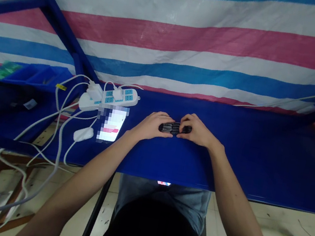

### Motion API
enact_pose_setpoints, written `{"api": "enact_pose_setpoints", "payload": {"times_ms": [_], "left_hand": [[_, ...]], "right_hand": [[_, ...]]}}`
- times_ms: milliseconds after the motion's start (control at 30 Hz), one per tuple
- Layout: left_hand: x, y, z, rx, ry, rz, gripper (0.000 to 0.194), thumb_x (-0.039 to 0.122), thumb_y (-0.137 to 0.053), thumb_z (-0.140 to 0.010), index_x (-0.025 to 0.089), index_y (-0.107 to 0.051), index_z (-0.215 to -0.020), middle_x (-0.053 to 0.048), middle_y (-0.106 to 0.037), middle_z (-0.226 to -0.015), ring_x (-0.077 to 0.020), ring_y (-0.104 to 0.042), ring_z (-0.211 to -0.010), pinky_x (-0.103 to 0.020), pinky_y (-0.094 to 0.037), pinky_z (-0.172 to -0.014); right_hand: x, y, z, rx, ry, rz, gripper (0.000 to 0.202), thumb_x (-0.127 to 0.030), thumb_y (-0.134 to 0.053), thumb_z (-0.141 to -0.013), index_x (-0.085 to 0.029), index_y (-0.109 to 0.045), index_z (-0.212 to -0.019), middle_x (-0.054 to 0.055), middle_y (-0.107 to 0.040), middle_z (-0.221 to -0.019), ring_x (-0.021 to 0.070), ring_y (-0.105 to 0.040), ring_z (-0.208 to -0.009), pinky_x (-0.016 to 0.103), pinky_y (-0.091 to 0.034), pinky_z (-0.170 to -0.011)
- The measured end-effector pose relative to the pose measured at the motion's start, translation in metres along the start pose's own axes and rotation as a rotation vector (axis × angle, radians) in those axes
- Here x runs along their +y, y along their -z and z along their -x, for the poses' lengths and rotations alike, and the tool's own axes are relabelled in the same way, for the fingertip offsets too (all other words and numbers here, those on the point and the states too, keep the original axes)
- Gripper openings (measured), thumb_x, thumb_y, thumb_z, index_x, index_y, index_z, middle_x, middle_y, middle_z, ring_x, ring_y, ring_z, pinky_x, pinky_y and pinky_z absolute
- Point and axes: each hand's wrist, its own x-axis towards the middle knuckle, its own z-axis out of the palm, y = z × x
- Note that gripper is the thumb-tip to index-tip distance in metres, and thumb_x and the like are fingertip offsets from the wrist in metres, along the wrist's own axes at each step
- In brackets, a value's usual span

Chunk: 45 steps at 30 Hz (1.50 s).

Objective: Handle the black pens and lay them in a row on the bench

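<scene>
A small black, elongated object (175, 128) with grey, bar-like strips along its middle lies level just above or on the blue tabletop (168, 160); I cannot tell which. Its exact kind does not show. My left hand (156, 126) is closed around its left end, thumb on the near side and fingers on the far side. At the other end, my right hand (193, 129) pinches it with bent fingers, partly covering the rounded black tip. Both hands face each other, with the middle of the object showing between them.
Left of my hands stand a white power strip (132, 96) with plugs, a lit phone (113, 126) and a white adapter (83, 134). White cables (59, 145) hang over the front edge. Blue bins (41, 75), a blue frame post (55, 20) and a striped sheet (207, 45) stand behind.
</scene>
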Motion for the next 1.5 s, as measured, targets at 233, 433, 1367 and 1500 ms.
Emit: {"api": "enact_pose_setpoints", "payload": {"times_ms": [233,433,1367,1500], "left_hand": [[-0.001,0.000,-0.001,0.003,-0.018,-0.015,0.051,0.051,-0.079,-0.085,0.031,-0.069,-0.131,-0.007,-0.071,-0.132,-0.0310,-0.060,-0.131,-0.052,-0.046,-0.109],[0.000,-0.001,0.000,0.014,0.005,0.001,0.057,0.052,-0.080,-0.083,0.031,-0.067,-0.134,-0.008,-0.070,-0.134,-0.0314,-0.059,-0.132,-0.053,-0.045,-0.110],[0.002,-0.003,-0.001,0.355,0.074,-0.065,0.028,0.040,-0.052,-0.107,0.022,-0.074,-0.107,-0.004,-0.078,-0.105,-0.0219,-0.068,-0.098,-0.039,-0.048,-0.090],[0.001,-0.003,-0.001,0.370,0.094,-0.027,0.027,0.039,-0.053,-0.106,0.021,-0.074,-0.106,-0.005,-0.078,-0.103,-0.0218,-0.069,-0.098,-0.039,-0.049,-0.090]], "right_hand": [[0.000,-0.002,0.000,0.018,0.035,0.008,0.008,-0.032,-0.086,-0.078,-0.029,-0.079,-0.082,0.006,-0.062,-0.119,0.0302,-0.050,-0.116,0.052,-0.043,-0.106],[-0.001,-0.003,-0.001,-0.001,-0.006,0.002,0.007,-0.032,-0.085,-0.076,-0.028,-0.079,-0.080,0.006,-0.060,-0.127,0.0326,-0.047,-0.122,0.057,-0.041,-0.107],[-0.038,-0.005,0.002,0.676,0.139,0.323,0.023,-0.037,-0.055,-0.099,-0.021,-0.072,-0.100,0.011,-0.074,-0.098,0.0272,-0.061,-0.094,0.046,-0.044,-0.087],[-0.099,-0.088,0.056,0.279,0.610,0.166,0.026,-0.034,-0.055,-0.099,-0.027,-0.066,-0.077,0.002,-0.061,-0.072,0.0197,-0.052,-0.067,0.038,-0.041,-0.066]]}}
